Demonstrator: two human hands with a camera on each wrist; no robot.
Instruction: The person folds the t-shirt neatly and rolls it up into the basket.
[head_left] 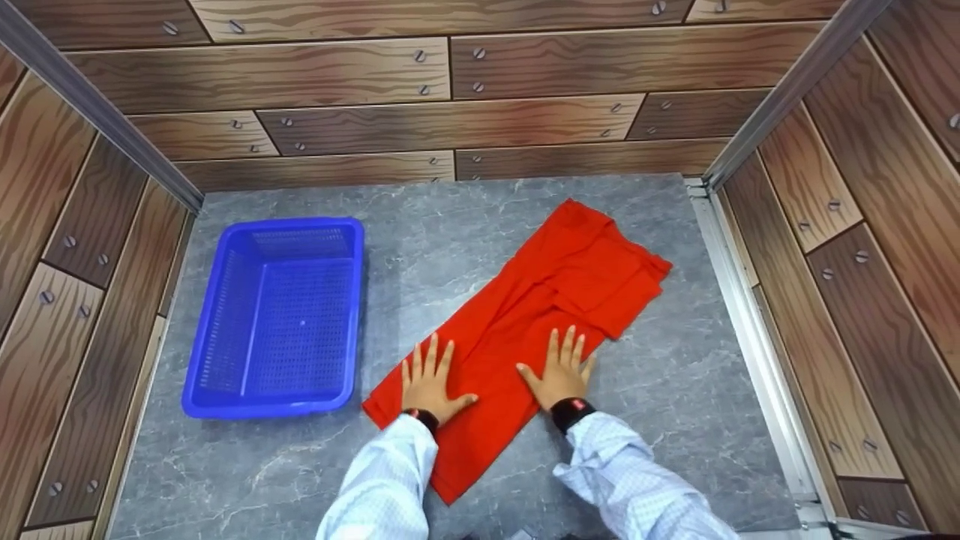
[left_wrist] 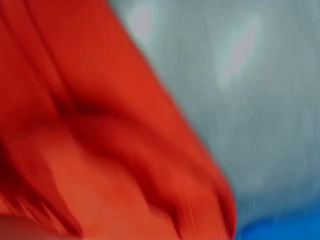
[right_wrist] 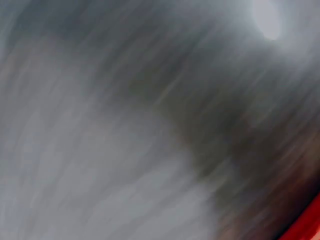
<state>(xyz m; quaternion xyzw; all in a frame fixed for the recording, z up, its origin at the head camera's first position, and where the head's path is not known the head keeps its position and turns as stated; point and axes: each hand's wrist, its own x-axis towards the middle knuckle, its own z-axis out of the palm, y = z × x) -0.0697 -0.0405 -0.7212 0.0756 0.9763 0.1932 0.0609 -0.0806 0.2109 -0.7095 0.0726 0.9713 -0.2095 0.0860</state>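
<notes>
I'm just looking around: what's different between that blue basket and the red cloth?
The blue basket has raised, perforated walls; the red cloth lies low, creased and partly folded.
The cloth stretches diagonally, while the basket sits nearly straight, front to back.
The left hand and right hand are spread over the cloth; neither is at the basket.
Both things rest on the grey marbled surface.

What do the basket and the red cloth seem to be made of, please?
Basket: probably moulded plastic, fairly smooth; even blue colour and regular perforations suggest it. Cloth: soft, matte fabric, perhaps cotton; it creases and folds, but the fibre cannot be told.
</notes>
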